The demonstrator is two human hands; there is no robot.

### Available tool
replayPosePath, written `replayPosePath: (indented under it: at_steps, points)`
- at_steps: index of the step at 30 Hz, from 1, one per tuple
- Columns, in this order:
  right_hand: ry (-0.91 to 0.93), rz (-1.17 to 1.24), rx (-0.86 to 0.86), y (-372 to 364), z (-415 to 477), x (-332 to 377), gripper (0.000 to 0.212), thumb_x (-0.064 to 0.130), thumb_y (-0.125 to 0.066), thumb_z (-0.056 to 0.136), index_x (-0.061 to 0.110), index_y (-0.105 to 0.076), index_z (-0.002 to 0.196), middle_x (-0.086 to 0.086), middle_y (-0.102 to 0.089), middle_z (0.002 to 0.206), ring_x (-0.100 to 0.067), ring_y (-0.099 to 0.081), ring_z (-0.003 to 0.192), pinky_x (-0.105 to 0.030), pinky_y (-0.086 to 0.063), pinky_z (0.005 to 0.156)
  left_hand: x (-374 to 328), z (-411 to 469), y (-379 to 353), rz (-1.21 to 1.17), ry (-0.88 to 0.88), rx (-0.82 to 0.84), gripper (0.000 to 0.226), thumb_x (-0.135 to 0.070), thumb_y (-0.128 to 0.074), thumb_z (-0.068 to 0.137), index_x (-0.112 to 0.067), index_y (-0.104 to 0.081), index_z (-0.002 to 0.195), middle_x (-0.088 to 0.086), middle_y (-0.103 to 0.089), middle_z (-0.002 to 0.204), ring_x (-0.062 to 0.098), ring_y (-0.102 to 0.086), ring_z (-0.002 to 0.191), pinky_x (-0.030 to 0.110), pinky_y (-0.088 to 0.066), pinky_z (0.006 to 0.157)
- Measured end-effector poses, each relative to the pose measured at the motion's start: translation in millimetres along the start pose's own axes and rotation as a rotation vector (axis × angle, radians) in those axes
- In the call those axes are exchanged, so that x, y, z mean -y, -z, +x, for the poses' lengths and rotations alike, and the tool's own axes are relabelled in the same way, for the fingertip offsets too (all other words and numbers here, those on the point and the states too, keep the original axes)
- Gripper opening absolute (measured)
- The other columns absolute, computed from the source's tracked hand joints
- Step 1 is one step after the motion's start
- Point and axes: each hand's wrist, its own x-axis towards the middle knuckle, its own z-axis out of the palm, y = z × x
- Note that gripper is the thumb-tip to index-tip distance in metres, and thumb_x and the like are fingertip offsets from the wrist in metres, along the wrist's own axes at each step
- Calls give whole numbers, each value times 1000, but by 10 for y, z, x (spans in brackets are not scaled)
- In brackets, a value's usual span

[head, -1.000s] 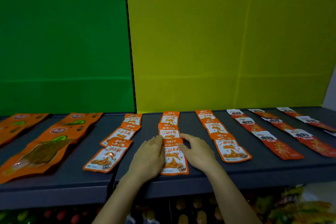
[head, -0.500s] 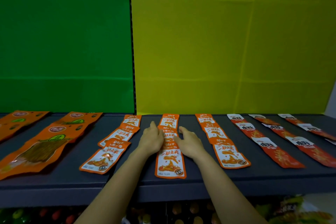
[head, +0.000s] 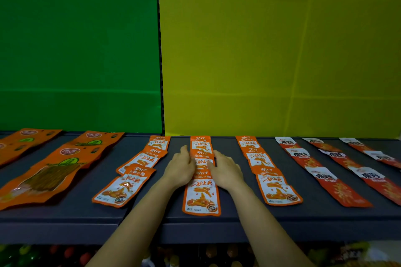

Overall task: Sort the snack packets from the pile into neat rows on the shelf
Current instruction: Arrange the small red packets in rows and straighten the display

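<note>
A middle row of small orange-and-white snack packets [head: 202, 195] runs from the shelf's back wall to its front edge, each overlapping the one behind. My left hand [head: 180, 168] presses flat against the row's left side and my right hand [head: 225, 169] against its right side, squeezing the middle packets between them. To the left lies a slanted row of the same packets [head: 130, 180], and another such row [head: 271, 180] lies to the right.
The dark grey shelf [head: 238, 221] also carries large orange packets [head: 47, 173] at the far left and rows of red-and-white packets [head: 332, 182] at the right. Green and yellow panels form the back wall. Bottles and bags sit on the level below.
Both hands have slid from the front packet back along the middle row toward the wall, staying on either side of it. The row looks straighter.
</note>
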Motion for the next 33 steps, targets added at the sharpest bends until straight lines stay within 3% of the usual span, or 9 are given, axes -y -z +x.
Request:
replayPosePath:
  at_steps: [3, 7, 12, 17, 21, 24, 28, 33]
  points:
    - [9, -15, -8, -21, 10, -4, 41, 34, -37, 98, 17, -40, 136, -3, -52, 136, -23, -43, 128, -39, -32, 106, 6, -31, 6, 49, -16, 13, 40, -24, -36, 98, -9, -33, 135, 14, -50, 133, 28, -54, 116, 40, -45, 96]
    - [13, -6, -10, -19, 7, -4, 41, 33, -35, 99, 16, -39, 137, -4, -50, 138, -23, -42, 129, -37, -31, 106, 0, -70, 19, 54, -64, -3, 37, -23, -35, 98, -11, -42, 132, 13, -54, 131, 27, -55, 114, 43, -46, 95]
    - [4, 166, -103, 70, -32, 27, 44, 24, -35, 100, 11, -35, 142, -7, -37, 148, -25, -32, 136, -36, -27, 110, -82, -208, 107, 63, -141, -295, 35, -8, -36, 94, -9, -54, 123, 11, -59, 126, 25, -52, 117, 39, -44, 95]
    - [114, 323, -120, 185, -174, 210, 41, 17, -38, 99, 14, -40, 139, -7, -43, 144, -22, -43, 130, -33, -38, 102, 41, -350, 495, 95, -120, -443, 35, -7, -36, 92, -14, -58, 118, 6, -61, 124, 25, -53, 116, 34, -43, 91]
    - [176, 375, 31, 159, -332, 586, 42, 16, -39, 98, 12, -39, 140, -6, -43, 145, -20, -45, 130, -28, -36, 101, 440, -394, 938, 135, 7, -361, 34, -10, -38, 94, -8, -57, 123, 12, -58, 130, 28, -52, 121, 37, -42, 98]
    - [180, 333, 114, -28, -399, 889, 42, 19, -44, 97, 7, -41, 137, -10, -47, 142, -23, -46, 128, -31, -36, 104, 752, -474, 1118, 115, 98, -247, 35, -13, -38, 97, -2, -52, 126, 17, -54, 134, 30, -50, 123, 34, -38, 99]
    - [111, 170, 234, -319, -474, 1144, 35, 30, -43, 96, 9, -49, 124, -11, -54, 132, -28, -50, 121, -32, -41, 92, 998, -586, 1148, 87, 109, -82, 41, -25, -38, 98, -6, -44, 133, 15, -50, 137, 28, -48, 124, 31, -36, 99]
    - [116, 67, 104, -555, -613, 1188, 43, 35, -36, 98, 17, -39, 137, -3, -47, 141, -23, -38, 132, -34, -34, 104, 1107, -679, 1136, 39, 15, -6, 49, -32, -35, 99, -13, -31, 144, 8, -38, 149, 22, -40, 133, 30, -31, 106]
